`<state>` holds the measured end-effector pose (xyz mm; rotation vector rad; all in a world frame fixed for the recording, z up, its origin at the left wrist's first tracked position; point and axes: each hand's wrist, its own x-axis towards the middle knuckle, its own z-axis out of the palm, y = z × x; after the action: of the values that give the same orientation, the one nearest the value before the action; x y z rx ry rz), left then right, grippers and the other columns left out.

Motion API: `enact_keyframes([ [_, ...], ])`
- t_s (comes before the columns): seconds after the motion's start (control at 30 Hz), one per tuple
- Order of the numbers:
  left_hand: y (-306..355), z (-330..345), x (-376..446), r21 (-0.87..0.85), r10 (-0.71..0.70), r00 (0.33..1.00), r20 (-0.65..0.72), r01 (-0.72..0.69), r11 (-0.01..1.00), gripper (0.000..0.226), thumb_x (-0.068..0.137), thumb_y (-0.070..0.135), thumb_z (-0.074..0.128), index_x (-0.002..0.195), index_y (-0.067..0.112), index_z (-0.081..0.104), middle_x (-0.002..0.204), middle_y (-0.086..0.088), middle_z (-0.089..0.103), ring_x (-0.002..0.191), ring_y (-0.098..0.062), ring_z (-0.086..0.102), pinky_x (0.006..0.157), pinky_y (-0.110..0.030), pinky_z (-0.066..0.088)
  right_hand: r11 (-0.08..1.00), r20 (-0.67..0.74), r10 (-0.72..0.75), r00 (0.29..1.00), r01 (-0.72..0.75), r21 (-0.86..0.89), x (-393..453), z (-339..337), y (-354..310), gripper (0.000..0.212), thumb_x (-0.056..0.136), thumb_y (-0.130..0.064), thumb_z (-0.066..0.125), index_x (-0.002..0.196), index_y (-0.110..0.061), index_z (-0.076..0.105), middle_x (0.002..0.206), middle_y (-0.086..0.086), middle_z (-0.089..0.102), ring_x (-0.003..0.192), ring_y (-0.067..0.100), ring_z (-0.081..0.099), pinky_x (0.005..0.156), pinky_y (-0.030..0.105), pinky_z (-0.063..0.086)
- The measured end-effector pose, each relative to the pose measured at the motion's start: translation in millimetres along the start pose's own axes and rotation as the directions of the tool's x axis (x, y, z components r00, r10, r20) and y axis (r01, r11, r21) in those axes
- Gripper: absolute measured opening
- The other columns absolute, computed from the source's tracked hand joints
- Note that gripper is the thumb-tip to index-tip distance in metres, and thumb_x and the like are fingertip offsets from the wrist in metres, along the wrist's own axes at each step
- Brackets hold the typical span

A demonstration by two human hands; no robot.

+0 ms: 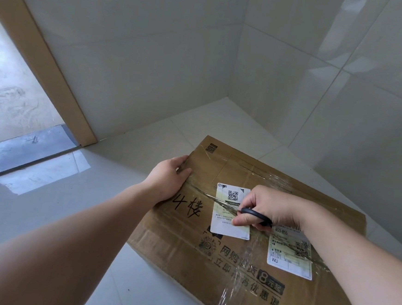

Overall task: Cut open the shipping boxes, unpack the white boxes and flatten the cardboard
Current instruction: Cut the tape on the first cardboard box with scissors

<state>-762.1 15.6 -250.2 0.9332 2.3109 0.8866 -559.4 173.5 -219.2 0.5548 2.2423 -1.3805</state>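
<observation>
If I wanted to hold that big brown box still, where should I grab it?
Probably the far left edge, from the left side, where the left hand already grips the cardboard box. The box lies flat and wide, and that edge is away from the right hand and its black-handled tool.

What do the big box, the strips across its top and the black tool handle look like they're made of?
The shipping box looks like brown corrugated cardboard: matte, creased, printed. The tape seems clear glossy plastic; it wrinkles, glints, and the print shows through it. The black handle in the right hand looks like smooth plastic, though little of it shows.
</observation>
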Motion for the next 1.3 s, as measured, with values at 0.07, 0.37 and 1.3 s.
enact_keyframes([
  [0.07, 0.0, -0.8, -0.2, 0.005, 0.007, 1.0, 0.006, -0.007, 1.0, 0.049, 0.097, 0.033, 0.051, 0.144, 0.027, 0.041, 0.137, 0.004, 0.053, 0.12, -0.017, 0.053, 0.097, -0.024, 0.039, 1.0, -0.005, -0.008, 1.0, 0.008, -0.027, 1.0, -1.6, -0.1, 0.065, 0.056, -0.067, 0.078, 0.069, -0.005, 0.065, 0.059, 0.008, 0.061, 0.046, 0.016, 0.053, 0.048, 0.024, 0.042],
  [0.37, -0.8, -6.0, -3.5, 0.022, -0.017, 0.999, 0.034, 0.016, 1.0, 0.045, 0.095, 0.038, 0.052, 0.137, 0.022, 0.05, 0.127, 0.003, 0.061, 0.114, -0.017, 0.057, 0.102, -0.034, 0.044, 1.0, -0.016, 0.007, 1.0, -0.007, 0.021, 9.0, 3.2, -11.6, 0.043, 0.061, -0.064, 0.078, 0.062, -0.023, 0.068, 0.055, 0.003, 0.061, 0.046, 0.016, 0.052, 0.046, 0.022, 0.042],
  [1.3, -12.8, -17.7, -13.8, -0.015, 0.02, 0.993, 0.117, -0.018, 1.0, 0.037, 0.102, 0.03, 0.04, 0.137, 0.024, 0.05, 0.126, 0.012, 0.055, 0.117, -0.009, 0.05, 0.093, -0.018, 0.03, 0.997, 0.001, -0.035, 0.999, 0.035, 0.076, 16.7, 3.9, -26.3, 0.038, 0.074, -0.047, 0.077, 0.06, -0.016, 0.061, 0.053, 0.006, 0.057, 0.043, 0.015, 0.048, 0.047, 0.022, 0.04],
])
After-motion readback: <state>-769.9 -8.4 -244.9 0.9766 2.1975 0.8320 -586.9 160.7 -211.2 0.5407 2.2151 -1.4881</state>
